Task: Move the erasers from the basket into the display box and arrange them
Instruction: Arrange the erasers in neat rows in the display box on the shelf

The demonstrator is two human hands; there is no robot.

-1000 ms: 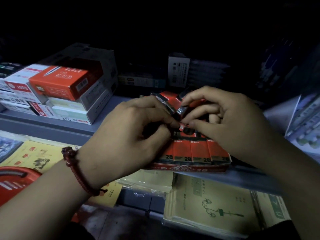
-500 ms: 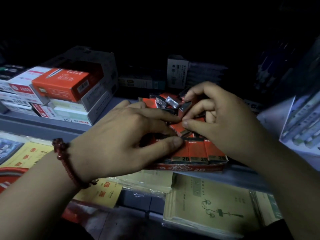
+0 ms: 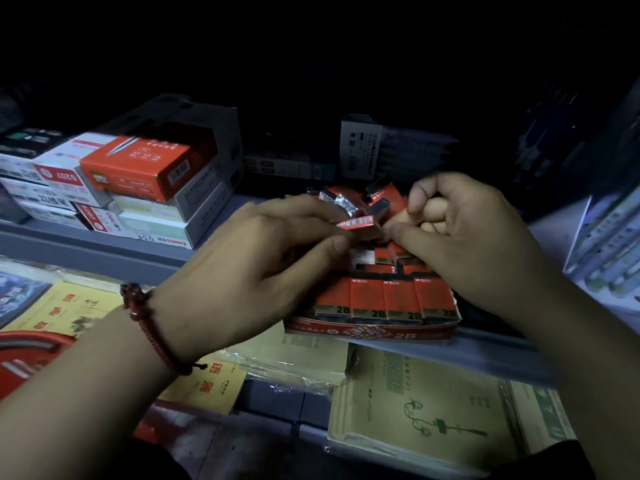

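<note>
Four erasers (image 3: 382, 299) stand upright along the front edge of the display box (image 3: 370, 332) on the shelf (image 3: 104, 251), labels outward for tidy rows. Both hands, left (image 3: 256, 268) and right (image 3: 464, 237), pinch one loose eraser (image 3: 358, 225) above the unsorted pile, likely turning it to match.

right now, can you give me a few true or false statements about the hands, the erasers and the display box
1. Both hands, the left hand and the right hand, meet over the display box. True.
2. The front row of erasers shows "2B". True.
3. The display box is empty. False: it holds a neat front row and loose erasers behind.
4. The red beaded bracelet is on the right wrist. False: it is on the left wrist.
5. The left hand pinches an eraser showing a barcode. True.
</note>
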